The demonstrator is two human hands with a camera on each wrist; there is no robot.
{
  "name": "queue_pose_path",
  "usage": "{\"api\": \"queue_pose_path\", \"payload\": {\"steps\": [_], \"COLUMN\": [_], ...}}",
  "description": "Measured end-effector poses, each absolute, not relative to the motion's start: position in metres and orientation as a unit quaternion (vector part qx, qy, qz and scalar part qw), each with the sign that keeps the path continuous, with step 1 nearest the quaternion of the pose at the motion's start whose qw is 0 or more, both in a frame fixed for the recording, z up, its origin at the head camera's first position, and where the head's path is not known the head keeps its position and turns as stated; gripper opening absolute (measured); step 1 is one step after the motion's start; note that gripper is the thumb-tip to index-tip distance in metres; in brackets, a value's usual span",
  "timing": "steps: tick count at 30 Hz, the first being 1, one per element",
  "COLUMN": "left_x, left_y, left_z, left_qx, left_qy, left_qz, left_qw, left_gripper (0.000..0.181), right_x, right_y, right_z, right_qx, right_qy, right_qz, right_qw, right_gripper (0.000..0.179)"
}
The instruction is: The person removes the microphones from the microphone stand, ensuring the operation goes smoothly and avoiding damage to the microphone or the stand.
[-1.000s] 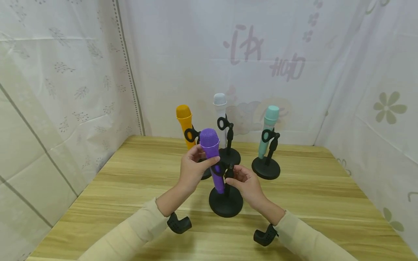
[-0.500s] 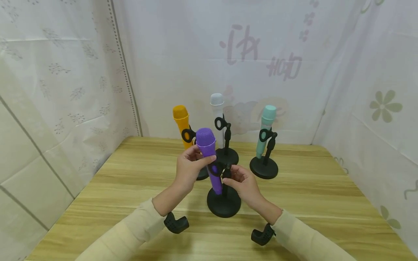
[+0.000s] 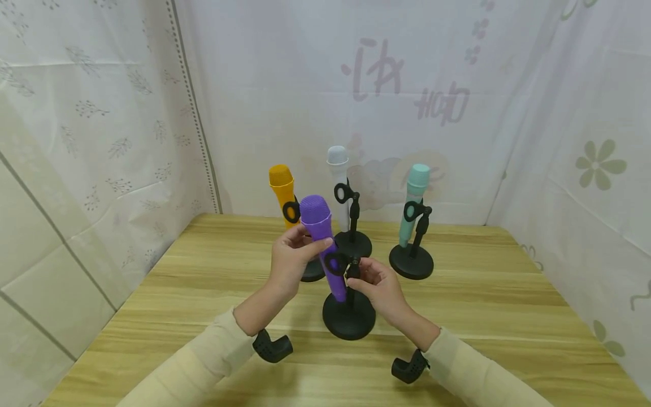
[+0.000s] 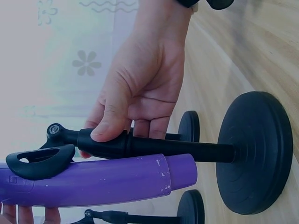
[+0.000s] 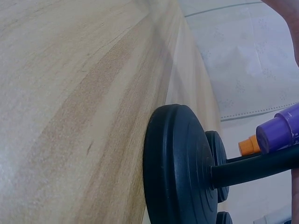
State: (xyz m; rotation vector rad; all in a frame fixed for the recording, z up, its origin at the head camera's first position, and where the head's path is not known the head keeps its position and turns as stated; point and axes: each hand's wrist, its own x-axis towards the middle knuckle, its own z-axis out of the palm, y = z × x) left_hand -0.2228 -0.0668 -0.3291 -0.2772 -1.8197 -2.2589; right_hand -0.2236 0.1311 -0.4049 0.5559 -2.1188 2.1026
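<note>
My left hand (image 3: 291, 261) grips a purple toy microphone (image 3: 316, 211) just below its head. The microphone passes through the ring clip (image 3: 337, 263) of a black desk stand (image 3: 348, 317) and tilts to the left. In the left wrist view, the clip surrounds the microphone's purple body (image 4: 112, 184), and its lower end hangs beside the post, above the base. My right hand (image 3: 380, 287) pinches the upper post just under the clip joint, the thumb in front. The right wrist view shows the stand's round base (image 5: 177, 163) flat on the table; that hand's fingers are out of view there.
Behind stand an orange microphone (image 3: 282, 183), a white microphone (image 3: 338, 155) and a mint-green microphone (image 3: 418, 180), each in a black stand. The orange one's stand is partly hidden by my left hand. Patterned white cloth (image 3: 285, 85) hangs around the wooden table (image 3: 468, 316).
The purple microphone's head has risen slightly and moved left with my left hand, tilting a little more. My right hand stays on the post. The whole head view shifted slightly at first.
</note>
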Motion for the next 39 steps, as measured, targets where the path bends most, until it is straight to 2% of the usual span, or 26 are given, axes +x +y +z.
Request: {"api": "queue_pose_path", "payload": {"steps": [23, 30, 39], "left_x": [-0.225, -0.227, -0.224], "left_y": [-0.072, -0.082, -0.088], "left_z": [-0.321, -0.309, -0.307], "left_qx": [-0.071, -0.079, -0.083], "left_qy": [-0.58, -0.553, -0.545], "left_qz": [-0.804, -0.818, -0.824], "left_qw": [0.11, 0.137, 0.13], "left_gripper": [0.035, 0.035, 0.035], "right_x": [-0.223, -0.223, -0.221], "right_y": [0.131, 0.133, 0.131], "right_z": [-0.406, -0.406, -0.404], "right_qx": [0.165, 0.155, 0.15], "right_qy": [-0.703, -0.705, -0.701], "right_qz": [0.691, 0.69, 0.697], "right_qw": [0.049, 0.047, 0.037], "right_gripper": [0.033, 0.035, 0.036]}}
